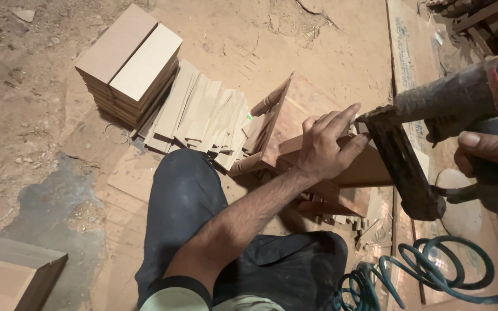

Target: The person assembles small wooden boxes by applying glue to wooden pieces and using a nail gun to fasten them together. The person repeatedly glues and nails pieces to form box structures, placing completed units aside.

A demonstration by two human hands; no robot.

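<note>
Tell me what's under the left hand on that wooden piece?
The left hand presses on a reddish-brown wooden box frame, fingers beside the nail gun nose. More boards lie beneath. The joint under the palm is covered.
</note>
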